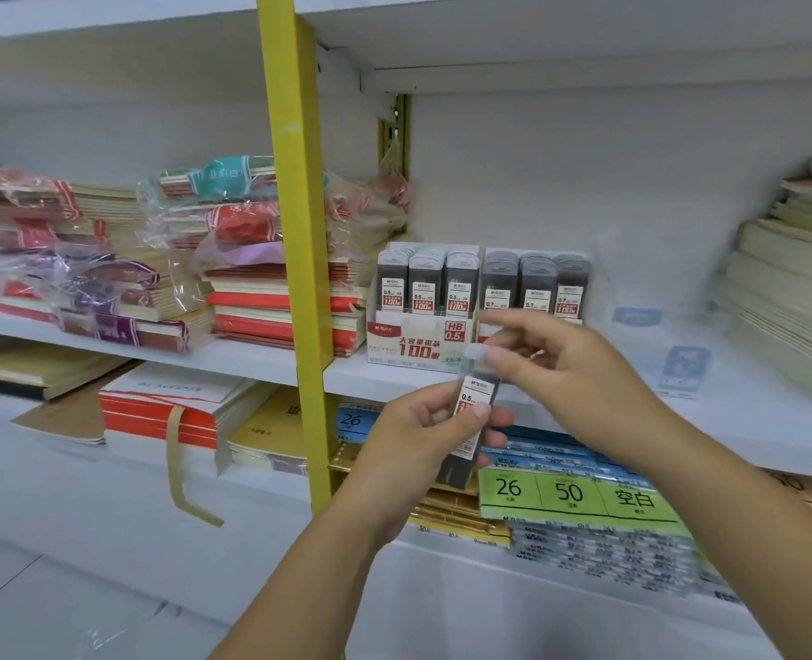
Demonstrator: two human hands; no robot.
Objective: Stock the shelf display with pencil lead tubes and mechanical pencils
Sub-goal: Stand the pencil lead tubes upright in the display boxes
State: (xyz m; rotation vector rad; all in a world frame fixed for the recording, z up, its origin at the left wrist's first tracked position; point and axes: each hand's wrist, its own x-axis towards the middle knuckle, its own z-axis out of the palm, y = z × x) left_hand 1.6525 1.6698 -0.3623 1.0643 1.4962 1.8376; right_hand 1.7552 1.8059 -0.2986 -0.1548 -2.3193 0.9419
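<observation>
Cardboard box [409, 343], lead tubes [423, 283] inside, one tube [474, 392] held

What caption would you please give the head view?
Left hand and right hand hold a lead tube near the display box.

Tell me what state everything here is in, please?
0.5 lead tube: held up, slightly tilted, clear cap on top.
Left hand: grips the tube's body.
Right hand: pinches the tube's cap.
0.5 display box: holds three rows of upright tubes.
0.7 lead tubes: upright in three rows.
Wrapped notebooks: stacked flat in loose plastic.
</observation>
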